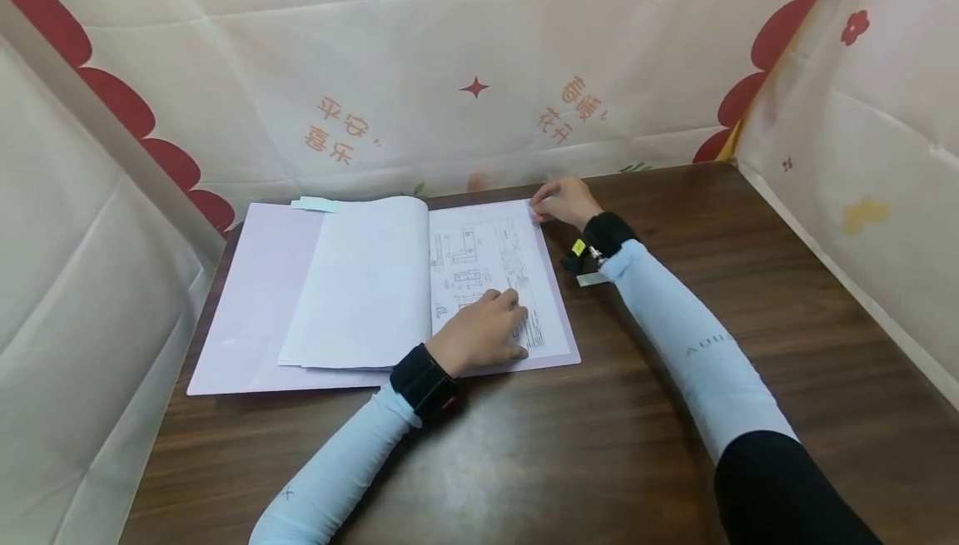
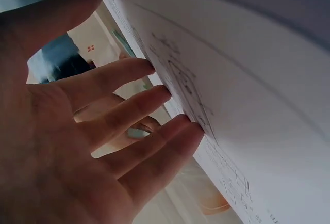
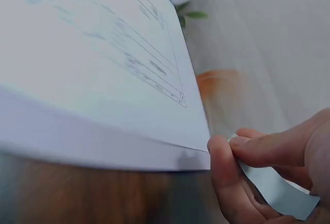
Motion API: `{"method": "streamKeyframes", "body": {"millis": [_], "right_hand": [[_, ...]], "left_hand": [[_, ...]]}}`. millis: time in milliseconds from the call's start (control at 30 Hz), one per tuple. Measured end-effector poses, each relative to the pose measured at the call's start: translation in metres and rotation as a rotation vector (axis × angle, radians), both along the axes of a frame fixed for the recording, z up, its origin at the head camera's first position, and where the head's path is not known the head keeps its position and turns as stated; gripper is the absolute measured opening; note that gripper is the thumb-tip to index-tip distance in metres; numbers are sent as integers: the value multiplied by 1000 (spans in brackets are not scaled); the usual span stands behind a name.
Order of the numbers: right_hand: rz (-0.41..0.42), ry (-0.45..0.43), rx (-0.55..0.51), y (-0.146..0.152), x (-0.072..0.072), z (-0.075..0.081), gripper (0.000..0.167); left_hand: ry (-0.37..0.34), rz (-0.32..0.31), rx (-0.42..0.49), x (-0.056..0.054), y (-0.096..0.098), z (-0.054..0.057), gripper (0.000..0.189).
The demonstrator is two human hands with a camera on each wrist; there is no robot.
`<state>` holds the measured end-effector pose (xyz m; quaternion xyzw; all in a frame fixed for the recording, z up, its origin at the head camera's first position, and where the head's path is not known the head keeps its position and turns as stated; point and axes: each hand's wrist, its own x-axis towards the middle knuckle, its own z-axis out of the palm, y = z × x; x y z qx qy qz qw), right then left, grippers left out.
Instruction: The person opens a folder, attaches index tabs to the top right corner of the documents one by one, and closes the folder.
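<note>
An open lilac folder (image 1: 262, 295) lies on the brown table, with white sheets turned over to its left side. The printed page (image 1: 535, 262) with line drawings shows on the right. My left hand (image 1: 487, 333) rests on the lower part of this page; in the left wrist view, its fingertips (image 2: 180, 126) touch the paper, fingers nearly straight. At the folder's top right corner is my right hand (image 1: 565, 202). Between thumb and fingers it pinches a pale green paper strip (image 3: 278, 190), right beside the page corner.
Another pale green tab (image 1: 315, 205) sticks out at the top of the turned sheets. A flat pale piece (image 1: 592, 279) lies below the right wrist, near a black device with a yellow label (image 1: 578, 248). Printed cloth (image 1: 472, 46) hangs behind the table and at both sides.
</note>
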<state>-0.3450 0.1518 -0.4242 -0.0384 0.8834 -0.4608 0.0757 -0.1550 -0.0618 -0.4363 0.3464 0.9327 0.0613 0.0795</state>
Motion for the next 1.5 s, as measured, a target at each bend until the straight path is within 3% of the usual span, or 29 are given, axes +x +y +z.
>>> {"method": "streamKeyframes", "body": {"millis": [200, 500, 833, 1000, 1067, 1233, 1500], "right_hand": [[-94, -66, -48, -19, -24, -7, 21], [-124, -122, 0, -27, -53, -24, 19], [-142, -104, 103, -35, -49, -13, 18], [-132, -42, 285, -38, -50, -14, 17], [-136, -31, 388, -38, -56, -16, 21], [-138, -114, 538, -30, -73, -23, 50], [-152, -175, 593, -29, -65, -3, 81]], "left_hand": [[17, -9, -36, 0, 1, -1, 59], [20, 1, -37, -2, 0, -2, 62], [30, -3, -29, -2, 1, 1, 61], [18, -1, -22, -1, 1, -1, 59], [13, 5, -20, 0, 1, -2, 59], [13, 14, -27, 1, 2, -5, 59], [43, 9, -31, -3, 0, -3, 60]]}}
